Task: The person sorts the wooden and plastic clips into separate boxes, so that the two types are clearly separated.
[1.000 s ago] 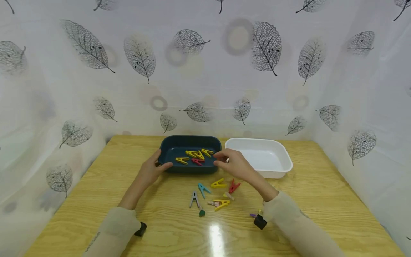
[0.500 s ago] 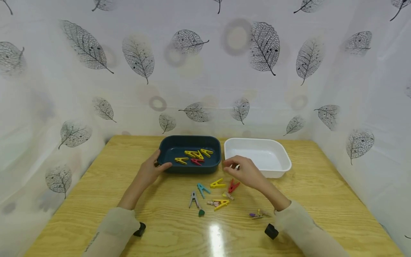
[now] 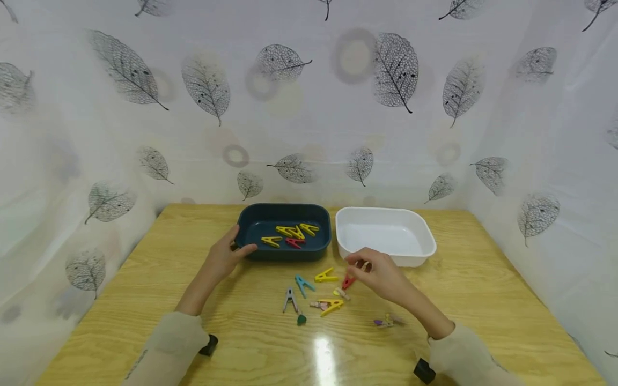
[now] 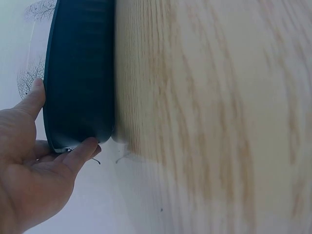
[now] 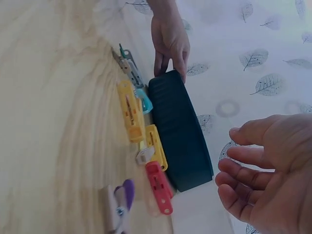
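Observation:
My left hand [image 3: 223, 261] holds the left end of a dark blue tray [image 3: 285, 254], with thumb and fingers on either side of its corner. Several yellow clothespins [image 3: 271, 242] and a red clothespin [image 3: 295, 243] lie inside that tray. My right hand [image 3: 379, 271] hovers over a red clothespin [image 3: 347, 282] on the table and partly hides it. In the right wrist view its fingers [image 5: 243, 178] are loosely bent around nothing. Nearby lie yellow clothespins [image 3: 326, 276], a light blue clothespin [image 3: 303, 285] and a grey clothespin [image 3: 289, 299].
A white tray [image 3: 388, 260] stands right of the dark one, behind my right hand. Small wooden clothespins lie on the wooden table [image 3: 232, 338], one with a green tip [image 3: 301, 319], another with a purple tip [image 3: 381, 323]. Leaf-patterned cloth [image 3: 309, 107] encloses the back and sides.
My right hand has moved from the dark tray's right edge rightward and toward me, down to the red clothespin on the table. The left hand has stayed on the tray.

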Demonstrator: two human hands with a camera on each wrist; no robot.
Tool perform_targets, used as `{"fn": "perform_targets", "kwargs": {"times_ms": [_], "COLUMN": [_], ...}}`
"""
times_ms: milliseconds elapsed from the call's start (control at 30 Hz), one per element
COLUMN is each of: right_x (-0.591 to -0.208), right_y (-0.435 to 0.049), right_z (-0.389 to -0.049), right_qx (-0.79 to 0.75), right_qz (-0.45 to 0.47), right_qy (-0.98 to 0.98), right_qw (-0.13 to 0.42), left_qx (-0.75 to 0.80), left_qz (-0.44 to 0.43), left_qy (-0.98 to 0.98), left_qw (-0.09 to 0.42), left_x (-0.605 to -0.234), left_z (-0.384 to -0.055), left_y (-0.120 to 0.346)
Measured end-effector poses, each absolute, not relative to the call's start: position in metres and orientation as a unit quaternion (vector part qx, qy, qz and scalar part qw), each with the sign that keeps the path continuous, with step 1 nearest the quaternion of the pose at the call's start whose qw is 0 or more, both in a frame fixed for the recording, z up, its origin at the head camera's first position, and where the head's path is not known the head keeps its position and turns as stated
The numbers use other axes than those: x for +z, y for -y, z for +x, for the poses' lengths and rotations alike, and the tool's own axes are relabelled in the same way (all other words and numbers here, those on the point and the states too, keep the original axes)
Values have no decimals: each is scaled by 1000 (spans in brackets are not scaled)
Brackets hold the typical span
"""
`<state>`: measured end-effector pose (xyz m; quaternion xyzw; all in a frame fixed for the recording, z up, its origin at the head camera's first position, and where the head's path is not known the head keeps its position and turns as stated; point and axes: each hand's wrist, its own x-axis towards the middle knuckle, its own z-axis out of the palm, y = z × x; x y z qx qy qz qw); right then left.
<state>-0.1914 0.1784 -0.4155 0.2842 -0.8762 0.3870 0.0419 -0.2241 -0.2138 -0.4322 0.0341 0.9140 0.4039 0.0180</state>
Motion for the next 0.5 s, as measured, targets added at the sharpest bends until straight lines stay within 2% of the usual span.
{"fn": "perform_targets", "kwargs": {"times_ms": [500], "right_x": [-444], "right_y": [-189], "right_z": [-187], "right_qx": [375], "right_qz": [266], "right_qy": [886], "right_qw": [53], "left_qx": [409], "left_qz": [36], "left_qy": [-912], "left_qw": [14], "left_x": [-433], "left_z": [-225], "left_y": [215]}}
